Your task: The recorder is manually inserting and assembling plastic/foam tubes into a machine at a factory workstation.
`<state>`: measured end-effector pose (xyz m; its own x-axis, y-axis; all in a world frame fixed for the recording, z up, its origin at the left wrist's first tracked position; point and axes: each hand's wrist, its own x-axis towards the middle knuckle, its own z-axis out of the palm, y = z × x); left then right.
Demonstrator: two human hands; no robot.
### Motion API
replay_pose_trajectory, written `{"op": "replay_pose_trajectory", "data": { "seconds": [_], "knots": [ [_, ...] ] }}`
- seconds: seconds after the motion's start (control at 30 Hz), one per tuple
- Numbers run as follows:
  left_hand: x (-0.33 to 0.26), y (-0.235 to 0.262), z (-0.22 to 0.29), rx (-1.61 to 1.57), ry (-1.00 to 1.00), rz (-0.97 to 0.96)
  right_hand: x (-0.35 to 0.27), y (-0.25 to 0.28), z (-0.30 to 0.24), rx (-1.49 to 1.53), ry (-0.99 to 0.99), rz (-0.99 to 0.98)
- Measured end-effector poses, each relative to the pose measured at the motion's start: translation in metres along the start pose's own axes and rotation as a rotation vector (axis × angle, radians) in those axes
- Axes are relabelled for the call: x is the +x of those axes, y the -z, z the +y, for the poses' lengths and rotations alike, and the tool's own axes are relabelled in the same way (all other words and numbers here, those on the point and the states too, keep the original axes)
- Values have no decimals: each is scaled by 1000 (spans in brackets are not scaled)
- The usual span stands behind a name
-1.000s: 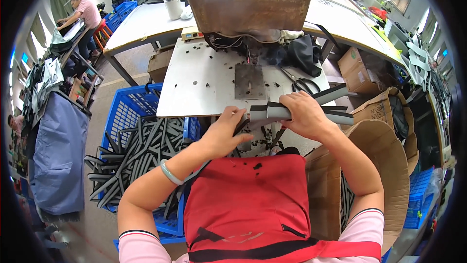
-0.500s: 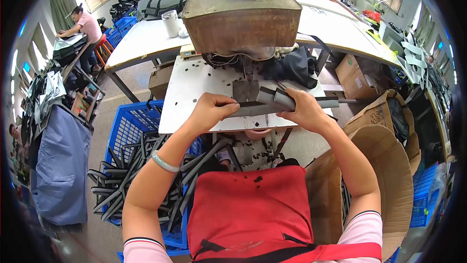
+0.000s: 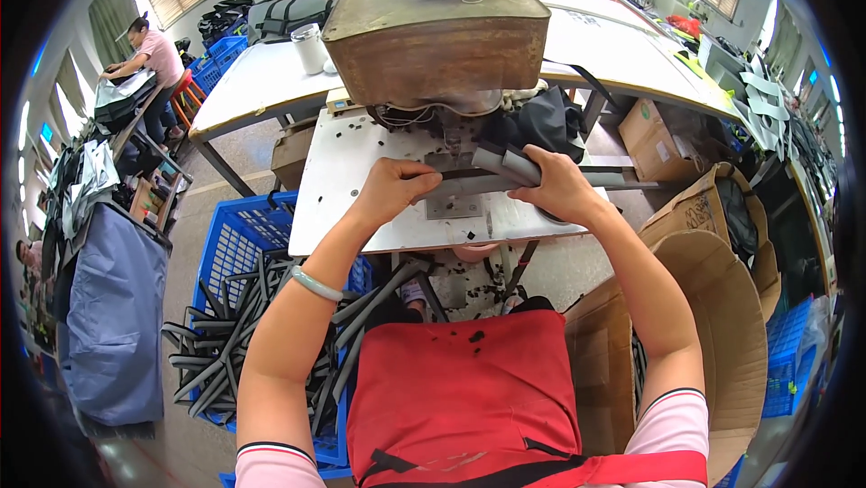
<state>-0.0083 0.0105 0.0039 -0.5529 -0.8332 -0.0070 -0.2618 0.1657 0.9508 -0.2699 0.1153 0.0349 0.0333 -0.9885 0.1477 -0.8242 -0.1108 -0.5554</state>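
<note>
My left hand (image 3: pixel 399 188) pinches the left end of a long grey-and-black strip (image 3: pixel 476 185) between thumb and fingers. My right hand (image 3: pixel 557 187) is closed round the same strip farther right, along with short curled grey pieces (image 3: pixel 505 163) that stand up above it. The strip runs level across the white machine table (image 3: pixel 338 204), in front of the machine's needle area (image 3: pixel 454 141), and its right end sticks out past my right hand. Whether it touches the metal plate (image 3: pixel 451 207) below, I cannot tell.
The rusty machine head (image 3: pixel 433 50) overhangs the table. A blue crate (image 3: pixel 236 226) of grey-black strips (image 3: pixel 234 344) stands at my left; an open cardboard box (image 3: pixel 713 335) is at my right. Dark cloth (image 3: pixel 550 123) lies behind my right hand. Another person (image 3: pixel 158 59) works far left.
Both hands have moved slightly away from me, carrying the strip closer to the machine's needle area. The grips look the same.
</note>
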Motion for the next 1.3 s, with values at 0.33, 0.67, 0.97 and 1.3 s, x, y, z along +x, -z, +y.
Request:
{"op": "replay_pose_trajectory", "data": {
  "seconds": [0.33,0.67,0.97,1.3],
  "knots": [
    [10,4,3,-77,61,35,18,2,6,-28,63,84],
    [1,26,-18,-167,7,124,-7,7,7,45,-55,252],
    [-40,-63,10,-31,22,-332,-84,-155,-74,-577,860,-64],
    [-127,-44,-63,-92,121,-265,-65,-21,-17,-261,224,-165]
  ]
}}
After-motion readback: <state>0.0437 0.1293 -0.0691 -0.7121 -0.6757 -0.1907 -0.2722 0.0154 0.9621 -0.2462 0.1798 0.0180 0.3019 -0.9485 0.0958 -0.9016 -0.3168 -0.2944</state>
